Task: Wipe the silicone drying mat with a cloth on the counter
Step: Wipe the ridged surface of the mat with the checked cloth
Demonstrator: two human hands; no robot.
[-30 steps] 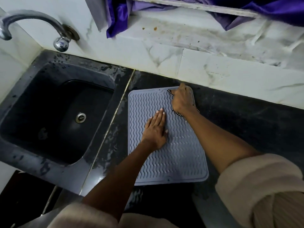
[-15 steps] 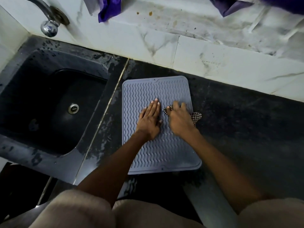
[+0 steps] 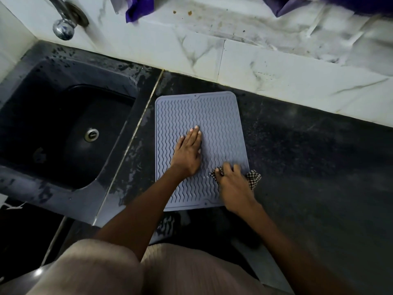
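A grey silicone drying mat with wavy ridges lies flat on the dark counter, just right of the sink. My left hand rests palm down on the mat's middle, fingers together and flat. My right hand presses a black-and-white checked cloth onto the mat's near right edge. Most of the cloth is hidden under that hand; a corner sticks out over the counter on the right.
A dark sink with a metal drain lies to the left, wet along its rim. A chrome tap is mounted on the white marble wall behind. Purple fabric hangs at the top.
My right hand has dragged the cloth from the mat's far right corner down along the right side to its near right edge. My left hand has stayed flat on the middle.
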